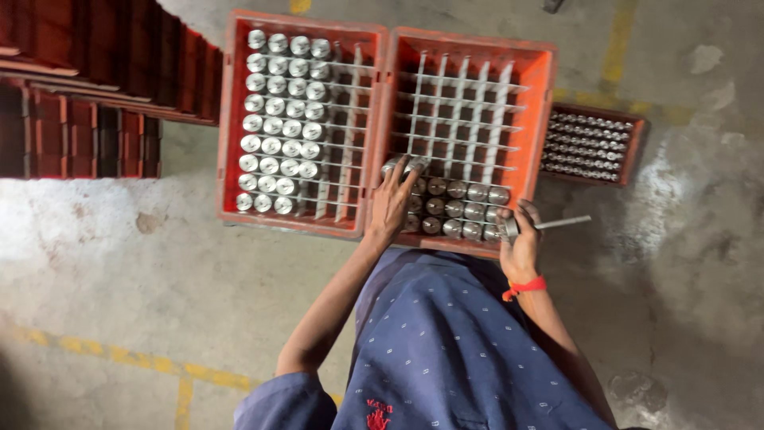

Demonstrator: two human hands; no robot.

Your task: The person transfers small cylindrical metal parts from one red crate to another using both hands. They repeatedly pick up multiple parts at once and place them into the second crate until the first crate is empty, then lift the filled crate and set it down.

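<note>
Two orange crates with white grid dividers stand side by side on the floor. The left crate (pixel 229 119) holds several rows of shiny metal cylinders (pixel 278 127). The right crate (pixel 541 95) has cylinders (pixel 461 209) only in its near rows. My left hand (pixel 391 203) reaches into the right crate and grips a metal cylinder (pixel 402 165) at the near left cells. My right hand (pixel 521 239) is at the crate's near right corner, closed on a metal cylinder (pixel 509 228) together with a thin metal rod (pixel 565 222) that sticks out to the right.
A smaller dark tray (pixel 637 151) filled with small metal parts lies right of the crates. Stacked red crates (pixel 79 80) stand at the upper left. Concrete floor with yellow painted lines (pixel 119 354) surrounds everything. My blue patterned shirt (pixel 446 342) fills the bottom.
</note>
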